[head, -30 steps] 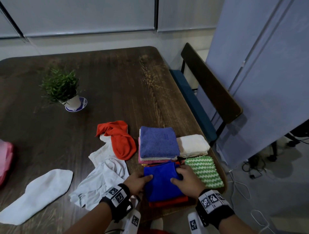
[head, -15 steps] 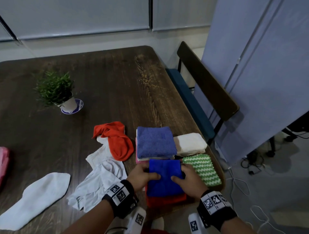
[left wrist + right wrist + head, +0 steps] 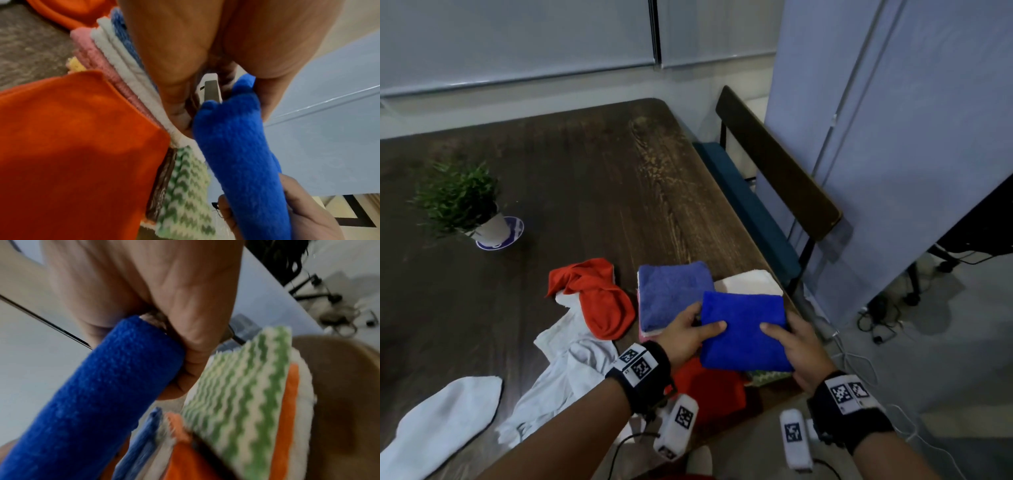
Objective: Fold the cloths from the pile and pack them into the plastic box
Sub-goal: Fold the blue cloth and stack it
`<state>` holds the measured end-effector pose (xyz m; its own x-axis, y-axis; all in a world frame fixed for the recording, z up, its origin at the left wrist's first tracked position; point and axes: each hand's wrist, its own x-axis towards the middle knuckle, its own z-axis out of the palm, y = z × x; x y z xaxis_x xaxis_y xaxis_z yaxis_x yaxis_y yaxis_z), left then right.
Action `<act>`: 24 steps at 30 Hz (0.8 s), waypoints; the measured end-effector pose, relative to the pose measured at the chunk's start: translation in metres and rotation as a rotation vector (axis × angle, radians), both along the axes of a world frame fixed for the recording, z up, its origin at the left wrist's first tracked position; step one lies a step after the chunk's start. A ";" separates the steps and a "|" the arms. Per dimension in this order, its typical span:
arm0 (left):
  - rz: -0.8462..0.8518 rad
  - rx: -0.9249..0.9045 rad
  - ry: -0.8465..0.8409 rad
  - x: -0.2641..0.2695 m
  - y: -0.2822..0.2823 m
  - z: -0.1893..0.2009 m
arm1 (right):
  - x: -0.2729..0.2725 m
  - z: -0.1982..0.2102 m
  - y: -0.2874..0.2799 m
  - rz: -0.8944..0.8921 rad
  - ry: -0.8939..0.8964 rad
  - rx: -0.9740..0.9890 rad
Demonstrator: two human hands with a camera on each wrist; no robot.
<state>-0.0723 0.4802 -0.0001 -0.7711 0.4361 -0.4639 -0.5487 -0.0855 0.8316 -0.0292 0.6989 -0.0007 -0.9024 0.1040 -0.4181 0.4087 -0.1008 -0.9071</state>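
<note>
- left hand (image 3: pixel 683 337) and right hand (image 3: pixel 799 346) both grip folded blue cloth (image 3: pixel 744 329), thumbs on top
- held above green zigzag cloth (image 3: pixel 242 379)
- no readable writing; wristbands (image 3: pixel 638 365) show square codes only

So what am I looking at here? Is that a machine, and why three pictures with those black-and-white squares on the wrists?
No machine: a person works with bare hands. One camera sits on the head; one on each wrist looks along the fingers, hence the close, blurry views. The squares are printed tags on the wristbands. The left hand and the right hand grip a folded bright blue fleece cloth from either side, lifted above the dark wooden table. On it lie a folded orange cloth, a green zigzag cloth, a stack topped by a dull blue towel, loose white cloths and a small potted plant.
</note>
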 end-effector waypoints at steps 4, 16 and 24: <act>-0.131 -0.042 -0.066 0.003 0.028 -0.001 | -0.005 -0.012 0.038 0.065 0.004 0.331; -0.221 -0.271 0.018 0.005 0.048 -0.027 | -0.009 -0.041 0.063 -0.002 0.000 0.493; -0.141 -0.120 -0.077 0.003 0.006 -0.020 | -0.003 -0.024 0.030 0.108 0.121 0.594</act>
